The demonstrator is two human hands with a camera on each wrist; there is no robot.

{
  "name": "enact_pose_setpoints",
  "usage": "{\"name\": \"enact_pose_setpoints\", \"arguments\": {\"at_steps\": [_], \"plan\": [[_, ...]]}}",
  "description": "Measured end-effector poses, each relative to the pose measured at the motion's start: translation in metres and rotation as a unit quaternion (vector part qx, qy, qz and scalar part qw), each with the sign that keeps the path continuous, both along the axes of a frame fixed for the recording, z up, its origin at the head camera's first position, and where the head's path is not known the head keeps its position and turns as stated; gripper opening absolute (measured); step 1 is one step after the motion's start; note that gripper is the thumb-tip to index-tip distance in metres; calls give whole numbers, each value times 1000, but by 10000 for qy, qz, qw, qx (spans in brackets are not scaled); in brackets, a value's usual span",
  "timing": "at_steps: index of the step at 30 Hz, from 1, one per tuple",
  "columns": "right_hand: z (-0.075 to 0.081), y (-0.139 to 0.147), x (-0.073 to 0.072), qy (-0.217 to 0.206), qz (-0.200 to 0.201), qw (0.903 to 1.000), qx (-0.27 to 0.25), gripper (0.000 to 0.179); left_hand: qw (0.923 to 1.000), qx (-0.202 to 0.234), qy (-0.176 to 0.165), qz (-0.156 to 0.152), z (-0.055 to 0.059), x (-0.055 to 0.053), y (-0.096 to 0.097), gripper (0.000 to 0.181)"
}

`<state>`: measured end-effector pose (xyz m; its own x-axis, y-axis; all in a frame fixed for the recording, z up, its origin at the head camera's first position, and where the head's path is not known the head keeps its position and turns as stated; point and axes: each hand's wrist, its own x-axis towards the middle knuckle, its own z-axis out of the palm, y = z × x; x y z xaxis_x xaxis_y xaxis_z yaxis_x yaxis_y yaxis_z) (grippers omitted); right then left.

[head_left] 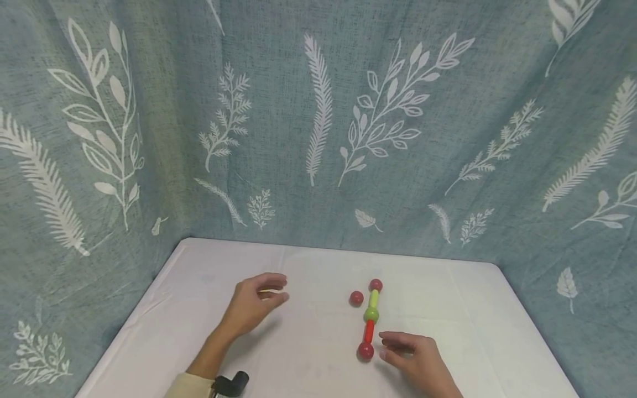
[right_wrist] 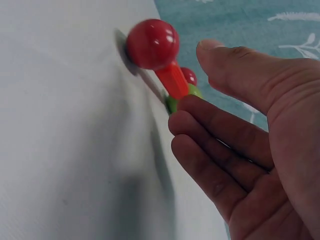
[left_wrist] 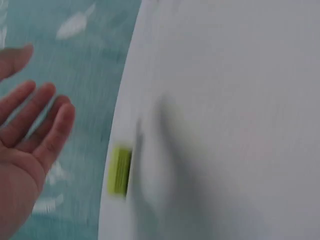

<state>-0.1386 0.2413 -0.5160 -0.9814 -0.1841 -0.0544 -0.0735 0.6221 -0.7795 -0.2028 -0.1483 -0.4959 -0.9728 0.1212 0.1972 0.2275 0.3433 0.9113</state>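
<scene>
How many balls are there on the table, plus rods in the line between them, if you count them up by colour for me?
Red balls: 3
Green ball: 1
Red rod: 1
Yellow-green rod: 1
Total: 6

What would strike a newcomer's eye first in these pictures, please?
Probably the red-and-green chain of balls and rods, right of centre on the white table, a loose red ball beside it. Next come the right hand, beside the chain's near end, and the left hand, farther left.
</scene>
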Motion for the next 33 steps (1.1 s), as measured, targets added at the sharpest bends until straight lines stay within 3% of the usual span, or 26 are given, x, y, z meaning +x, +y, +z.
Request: {"name": "enact_pose_setpoints", "arguments": {"at_steps": [7, 12, 16, 21, 27, 33], "plan": [[-7, -4, 0, 22, 278, 9996, -25, 36, 9997, -129, 138, 145, -4, -13, -46, 38], [-4, -4, -7, 201, -93, 9995, 246, 35, 9996, -222, -51, 151, -10, -19, -56, 38], [0, -4, -20, 372, -443, 9974, 419, 35, 9973, -649, -147, 315, -15, -22, -61, 36], [3, -4, -39, 510, -611, 9951, 586, 34, 9880, -1501, 24, 353, -19, -27, -60, 33], [-4, -8, -59, 518, -493, 9958, 576, 36, 9751, -2210, 15, 200, -21, -34, -52, 32], [-9, -11, -67, 447, -398, 9967, 547, 37, 9644, -2639, -47, 169, -20, -38, -41, 30]]}}
